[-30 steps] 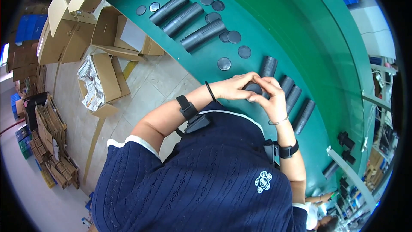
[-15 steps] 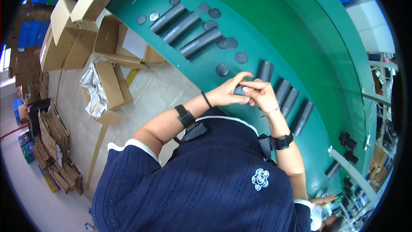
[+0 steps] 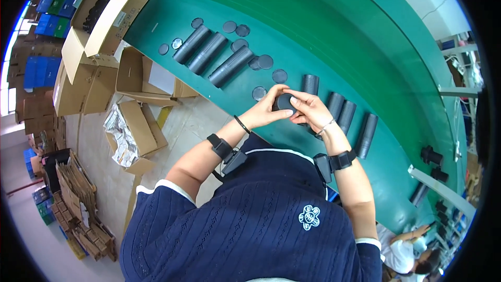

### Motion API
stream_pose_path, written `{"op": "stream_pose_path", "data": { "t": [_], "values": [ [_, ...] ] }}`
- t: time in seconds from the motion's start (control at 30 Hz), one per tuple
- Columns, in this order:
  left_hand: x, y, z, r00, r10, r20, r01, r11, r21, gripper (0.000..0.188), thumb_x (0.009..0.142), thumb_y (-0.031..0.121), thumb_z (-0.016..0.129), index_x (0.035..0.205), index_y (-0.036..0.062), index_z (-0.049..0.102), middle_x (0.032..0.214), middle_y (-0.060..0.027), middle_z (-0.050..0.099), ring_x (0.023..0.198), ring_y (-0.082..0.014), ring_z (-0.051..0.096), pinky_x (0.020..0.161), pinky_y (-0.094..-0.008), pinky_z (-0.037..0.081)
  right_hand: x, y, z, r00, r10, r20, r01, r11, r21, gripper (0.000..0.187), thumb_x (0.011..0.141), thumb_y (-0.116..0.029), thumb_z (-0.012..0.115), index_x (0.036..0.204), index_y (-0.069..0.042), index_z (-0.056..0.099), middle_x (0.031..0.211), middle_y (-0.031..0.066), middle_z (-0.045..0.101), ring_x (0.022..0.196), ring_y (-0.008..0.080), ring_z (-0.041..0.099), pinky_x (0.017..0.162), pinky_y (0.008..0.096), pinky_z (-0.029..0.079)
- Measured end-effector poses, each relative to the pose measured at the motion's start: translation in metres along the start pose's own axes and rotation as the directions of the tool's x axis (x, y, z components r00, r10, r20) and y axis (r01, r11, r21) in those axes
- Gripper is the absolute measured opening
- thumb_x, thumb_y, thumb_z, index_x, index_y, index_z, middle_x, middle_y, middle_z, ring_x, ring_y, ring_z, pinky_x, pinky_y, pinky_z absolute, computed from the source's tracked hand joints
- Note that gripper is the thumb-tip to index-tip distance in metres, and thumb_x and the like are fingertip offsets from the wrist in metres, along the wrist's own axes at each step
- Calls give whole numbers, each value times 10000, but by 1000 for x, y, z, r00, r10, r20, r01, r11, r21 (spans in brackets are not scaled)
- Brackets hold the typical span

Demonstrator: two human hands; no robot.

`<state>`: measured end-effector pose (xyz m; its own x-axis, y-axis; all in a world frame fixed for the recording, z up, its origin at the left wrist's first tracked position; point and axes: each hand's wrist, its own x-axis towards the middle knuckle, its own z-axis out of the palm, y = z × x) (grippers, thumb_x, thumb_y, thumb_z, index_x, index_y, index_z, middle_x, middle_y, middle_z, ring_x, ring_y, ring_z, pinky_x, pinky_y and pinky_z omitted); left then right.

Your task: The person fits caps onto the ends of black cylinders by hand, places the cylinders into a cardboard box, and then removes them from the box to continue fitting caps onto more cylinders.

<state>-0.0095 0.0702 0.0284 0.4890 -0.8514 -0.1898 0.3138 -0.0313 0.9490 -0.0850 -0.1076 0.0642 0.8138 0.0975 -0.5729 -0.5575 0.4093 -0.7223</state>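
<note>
Both of my hands meet over the green worktable (image 3: 396, 198). A round black cap (image 3: 283, 103) is gripped between them, its flat face partly showing. My left hand (image 3: 263, 110) closes on its left side, with the thumb along the lower edge. From the right, my right hand (image 3: 312, 112) presses fingers against the same cap. Whether anything is attached beneath the cap is hidden by my fingers. Close beyond my hands lie loose black discs (image 3: 279, 76) and a black ribbed cylinder (image 3: 310, 84). More black cylinders (image 3: 335, 105) lie to the right of my right hand.
Three black cylinders (image 3: 229, 67) lie at the table's far left among several discs. Open cardboard boxes (image 3: 136, 75) stand beyond the left edge, one with crumpled paper (image 3: 121, 137). A green raised wall (image 3: 334, 26) borders the far side. Another person (image 3: 404, 250) is at lower right.
The view has shifted, so the table's contents sit farther left and lower. The cap between my hands has turned, and more of its round face shows now.
</note>
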Motion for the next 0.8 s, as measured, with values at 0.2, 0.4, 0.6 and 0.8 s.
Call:
{"op": "stream_pose_path", "data": {
  "t": [0.2, 0.4, 0.6, 0.8],
  "values": [
    [5, -1, 18, 997, 70, 23, -73, 979, 192, 663, 811, 109, 675, 1332, 62, 267, 1205, -124, 465, 1117, -173, 464, 916, -310, 425, -5, 17, -21, 999, 39, 3, -39, 999, 35, 393, 867, -177, 654, 1235, -64, 573, 901, 77, 654, 681, 148, 663, 577, 243, 573],
    [-5, 34, 34, 976, 188, 106, -214, 777, 593, 816, 712, 197, 730, 1361, 51, 258, 1197, -129, 487, 1186, -263, 449, 1055, -382, 294, -46, 14, -16, 982, -189, 28, 187, 979, 76, 301, 895, -188, 623, 1148, -27, 628, 930, 96, 668, 655, 133, 655, 582, 244, 574],
    [16, 47, 57, 971, 224, 78, -236, 946, 220, 811, 716, 277, 707, 1364, 58, 271, 1112, -150, 543, 1164, -280, 465, 1028, -393, 325, -72, -17, -8, 924, -353, -150, 341, 935, -100, 228, 897, -135, 612, 1091, -27, 667, 780, 52, 648, 537, 107, 591, 505, 215, 498],
    [63, 76, 76, 874, 301, 381, 28, 753, -658, 776, 674, 220, 692, 1317, 48, 292, 1099, -185, 561, 1125, -280, 504, 1027, -405, 351, -109, -27, -65, 799, -600, 46, 491, 606, -626, 739, 683, -200, 765, 1334, -36, 456, 1256, 114, 516, 1178, 222, 485, 987, 344, 377]
  ]
}}
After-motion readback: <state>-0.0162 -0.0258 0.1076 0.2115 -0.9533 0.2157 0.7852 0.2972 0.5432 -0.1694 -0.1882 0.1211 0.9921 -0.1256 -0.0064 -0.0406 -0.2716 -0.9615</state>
